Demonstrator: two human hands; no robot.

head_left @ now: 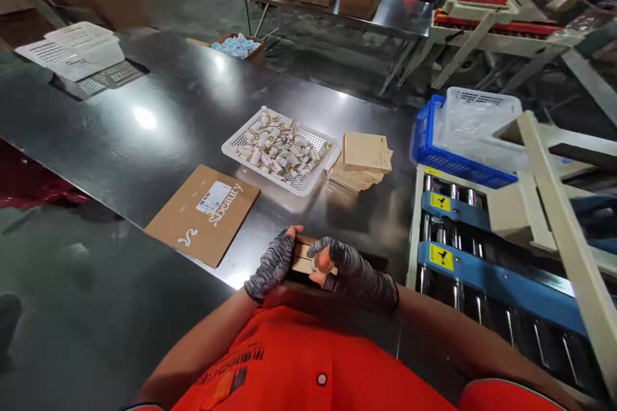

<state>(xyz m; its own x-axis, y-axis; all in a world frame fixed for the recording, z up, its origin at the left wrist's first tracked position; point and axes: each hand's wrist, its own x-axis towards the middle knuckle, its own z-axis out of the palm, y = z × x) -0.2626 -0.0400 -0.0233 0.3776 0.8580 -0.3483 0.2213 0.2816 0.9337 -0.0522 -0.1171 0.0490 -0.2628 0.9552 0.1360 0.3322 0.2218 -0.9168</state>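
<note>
Head view: both grey-gloved hands, left hand (271, 263) and right hand (348, 268), grasp a small tan cardboard box (303, 258) close against the body; steady thumbs would keep its flaps square.

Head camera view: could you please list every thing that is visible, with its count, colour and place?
small carton: one, tan, between both hands at the table's near edge
white basket: one, mid-table, full of small white tubes
flat cartons: one stack, tan, right of the basket
cardboard sheet: one, brown with white label, left of the hands
papers: several, white, far left on the table
table: one, glossy black
blue crate: one, right, holding clear plastic
roller conveyor: one, blue and metal, right
left hand: grey glove, on the carton
right hand: grey glove, on the carton
</note>
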